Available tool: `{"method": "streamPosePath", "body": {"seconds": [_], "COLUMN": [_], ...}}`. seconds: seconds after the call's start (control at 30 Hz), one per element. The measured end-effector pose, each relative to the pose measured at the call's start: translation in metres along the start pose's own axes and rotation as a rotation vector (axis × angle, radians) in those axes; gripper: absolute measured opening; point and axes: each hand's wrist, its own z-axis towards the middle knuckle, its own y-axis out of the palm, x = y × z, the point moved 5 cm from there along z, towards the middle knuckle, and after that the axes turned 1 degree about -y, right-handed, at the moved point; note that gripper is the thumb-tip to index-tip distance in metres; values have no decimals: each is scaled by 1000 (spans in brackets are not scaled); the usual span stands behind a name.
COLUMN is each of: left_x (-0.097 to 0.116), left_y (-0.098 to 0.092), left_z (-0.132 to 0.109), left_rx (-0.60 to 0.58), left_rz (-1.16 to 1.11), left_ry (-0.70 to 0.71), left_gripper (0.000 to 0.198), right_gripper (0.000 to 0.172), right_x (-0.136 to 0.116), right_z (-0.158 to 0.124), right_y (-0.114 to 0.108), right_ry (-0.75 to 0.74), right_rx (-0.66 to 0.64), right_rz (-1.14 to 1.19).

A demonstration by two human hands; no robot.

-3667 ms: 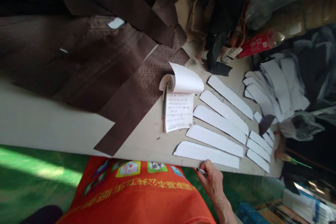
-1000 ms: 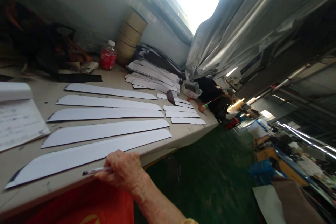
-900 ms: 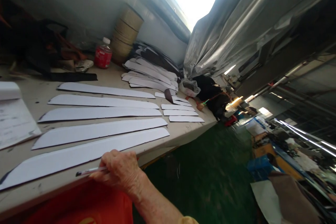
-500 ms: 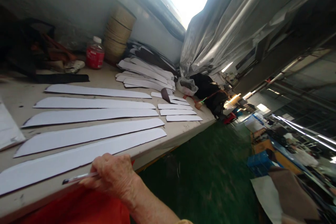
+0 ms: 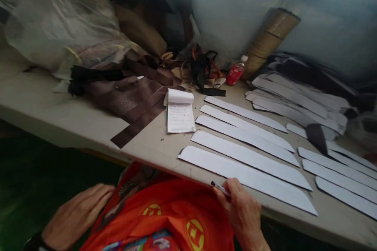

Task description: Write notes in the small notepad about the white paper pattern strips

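Observation:
My right hand (image 5: 243,210) is closed around a pen (image 5: 221,189) at the table's front edge, by the nearest white strip (image 5: 247,178). Several long white strips with dark edges and rounded ends lie in a row on the table beyond it. At my left side, my left hand (image 5: 81,213) rests against my red apron (image 5: 165,219); its fingers are stretched out and nothing shows in it. An open notepad (image 5: 181,115) with handwriting lies left of the strips, its top page folded back.
Brown sheet pieces (image 5: 129,96) and a clear plastic bag (image 5: 67,19) occupy the table's left side. Toward the wall stand a red bottle (image 5: 235,72) and a brown roll (image 5: 268,43). More white pieces (image 5: 294,94) are stacked at the right, shorter strips (image 5: 338,176) before them.
The view has swung left, bringing the notepad, brown pieces and my left hand into sight. The pen is still in my right hand, and the strips lie as before.

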Motion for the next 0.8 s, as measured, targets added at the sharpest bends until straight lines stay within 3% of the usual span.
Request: {"method": "streamPosePath", "body": {"seconds": [0.17, 0.33, 0.47, 0.8], "left_x": [7, 16, 12, 12], "left_y": [16, 48, 62, 62], "left_z": [67, 123, 130, 129], "left_rx": [124, 168, 159, 99], "left_rz": [20, 46, 67, 128], "left_ry": [20, 55, 36, -19], "left_gripper": [14, 12, 14, 17], "right_gripper": [51, 54, 57, 58], "right_x": [-4, -6, -7, -7], "right_z": [-2, 0, 0, -2], "right_y": [-2, -2, -2, -3], "right_ry": [5, -6, -7, -43], "right_rx": [2, 1, -45, -34], "right_rz": [-135, -167, -208, -144]}}
